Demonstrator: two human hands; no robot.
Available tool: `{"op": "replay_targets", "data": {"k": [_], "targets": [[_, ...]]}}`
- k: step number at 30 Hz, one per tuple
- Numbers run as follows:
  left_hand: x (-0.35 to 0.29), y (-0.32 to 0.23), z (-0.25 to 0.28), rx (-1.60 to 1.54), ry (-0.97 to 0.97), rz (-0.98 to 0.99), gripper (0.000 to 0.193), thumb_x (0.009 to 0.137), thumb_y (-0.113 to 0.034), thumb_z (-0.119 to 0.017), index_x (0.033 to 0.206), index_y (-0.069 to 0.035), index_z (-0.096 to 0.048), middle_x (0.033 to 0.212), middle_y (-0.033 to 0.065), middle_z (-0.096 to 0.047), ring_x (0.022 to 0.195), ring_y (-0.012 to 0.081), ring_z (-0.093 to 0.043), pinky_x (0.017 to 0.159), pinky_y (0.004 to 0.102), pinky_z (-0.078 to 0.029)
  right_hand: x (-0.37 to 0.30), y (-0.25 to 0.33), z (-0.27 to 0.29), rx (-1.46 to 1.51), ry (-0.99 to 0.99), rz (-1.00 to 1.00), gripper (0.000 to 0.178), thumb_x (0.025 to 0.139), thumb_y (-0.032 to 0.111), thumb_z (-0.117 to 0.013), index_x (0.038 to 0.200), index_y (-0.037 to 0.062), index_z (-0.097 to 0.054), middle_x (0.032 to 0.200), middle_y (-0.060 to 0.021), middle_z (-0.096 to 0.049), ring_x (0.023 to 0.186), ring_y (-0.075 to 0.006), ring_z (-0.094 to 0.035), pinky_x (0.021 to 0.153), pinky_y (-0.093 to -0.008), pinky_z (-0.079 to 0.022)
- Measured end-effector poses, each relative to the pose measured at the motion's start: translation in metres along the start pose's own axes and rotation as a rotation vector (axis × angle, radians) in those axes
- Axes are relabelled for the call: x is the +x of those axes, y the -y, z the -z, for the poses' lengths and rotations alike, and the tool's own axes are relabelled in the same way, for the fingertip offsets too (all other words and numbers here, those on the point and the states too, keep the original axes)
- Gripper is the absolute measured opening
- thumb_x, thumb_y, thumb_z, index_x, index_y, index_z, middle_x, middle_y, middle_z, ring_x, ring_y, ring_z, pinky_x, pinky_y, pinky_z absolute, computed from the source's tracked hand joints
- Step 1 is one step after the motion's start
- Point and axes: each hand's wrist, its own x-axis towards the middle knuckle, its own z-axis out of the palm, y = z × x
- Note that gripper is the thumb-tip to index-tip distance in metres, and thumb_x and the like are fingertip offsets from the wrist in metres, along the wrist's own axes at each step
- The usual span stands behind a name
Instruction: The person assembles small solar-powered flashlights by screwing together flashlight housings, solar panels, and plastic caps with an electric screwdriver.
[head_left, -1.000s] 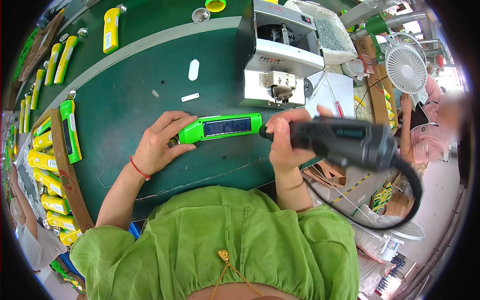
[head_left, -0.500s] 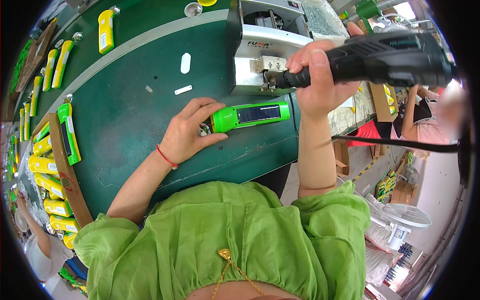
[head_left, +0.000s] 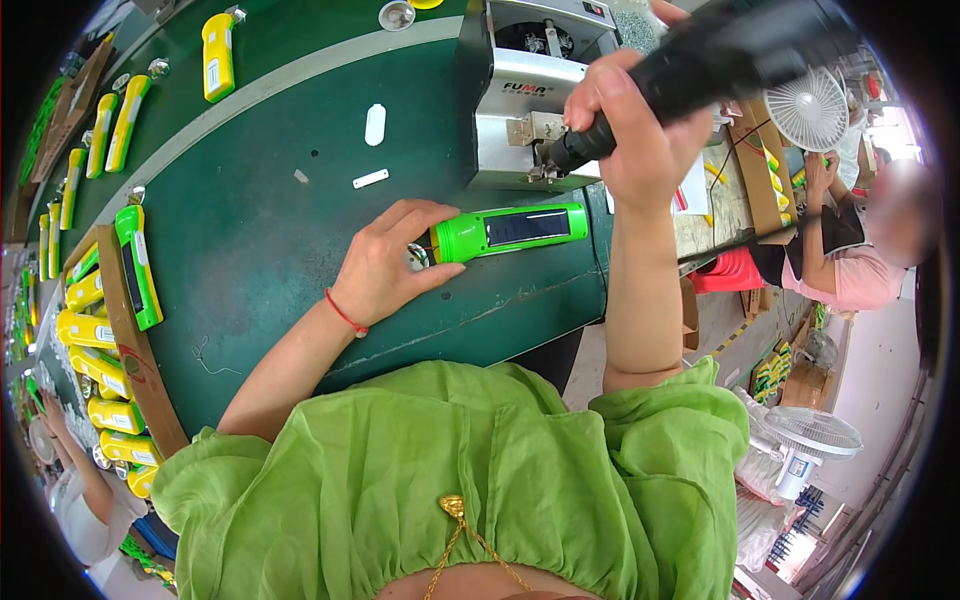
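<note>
The left hand (head_left: 390, 262) has its thumb and fingers closed around the threaded end of a green flashlight (head_left: 512, 229), which lies on the green table (head_left: 260, 210) with its dark panel (head_left: 535, 227) facing up. The right hand (head_left: 645, 150) grips a black power screwdriver (head_left: 740, 52) — fingers wrapped near its front — with the tip at the front of a silver machine (head_left: 505, 115); whether they touch, I cannot tell. Beyond the left hand lie two white pieces, an oval plate (head_left: 375, 125) and a narrow strip (head_left: 371, 179). Farther left, a cardboard box (head_left: 132, 335) holds yellow flashlights (head_left: 95, 328) — another green flashlight (head_left: 138, 265) rests against its side.
</note>
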Motion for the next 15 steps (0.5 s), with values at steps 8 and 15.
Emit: {"op": "replay_targets", "data": {"k": [8,15], "targets": [[0.006,0.000,-0.019,-0.010,-0.017,-0.014,0.050,0.070,-0.011,-0.082,0.115,-0.004,-0.063,0.114,0.0120,-0.063,0.099,0.0265,-0.065,0.086,0.0340,-0.054,-0.026,0.011,-0.017,0.124,-0.210,-0.038,0.060,0.086,0.004,-0.058,0.137,-0.0040,-0.028,0.064,-0.0103,-0.056,0.052,-0.0178,-0.055,0.053,-0.0325,-0.050],[0.006,-0.002,-0.022,-0.039,-0.021,0.023,0.050,0.069,-0.012,-0.082,0.114,-0.004,-0.063,0.113,0.0118,-0.064,0.099,0.0269,-0.065,0.086,0.0345,-0.053,-0.041,0.001,-0.032,0.059,-0.170,-0.029,0.064,0.084,0.003,-0.061,0.137,-0.0072,-0.026,0.068,-0.0097,-0.059,0.053,-0.0178,-0.058,0.055,-0.0317,-0.051]]}}
